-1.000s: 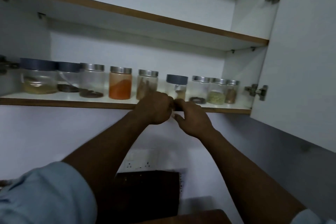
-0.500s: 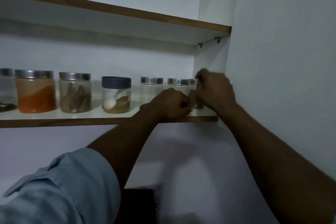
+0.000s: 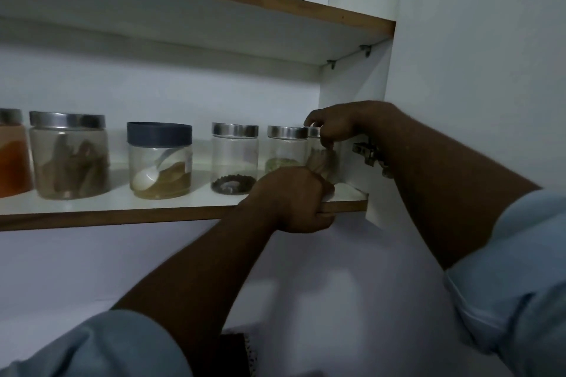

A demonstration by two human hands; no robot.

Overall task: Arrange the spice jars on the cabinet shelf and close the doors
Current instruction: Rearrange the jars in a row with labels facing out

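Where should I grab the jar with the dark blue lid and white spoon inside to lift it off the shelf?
Grip the dark-lidded jar round its glass body just below the lid, coming straight in from the open front of the shelf. It stands upright with gaps to the brown-stick jar and the near-empty jar beside it, so thumb and fingers should fit either side.

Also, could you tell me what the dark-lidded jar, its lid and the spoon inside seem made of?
Jar: clear glass or plastic; contents show through, which one is unclear. Lid: matte dark blue-grey, probably plastic; no shine. Spoon: glossy white, likely plastic or ceramic.
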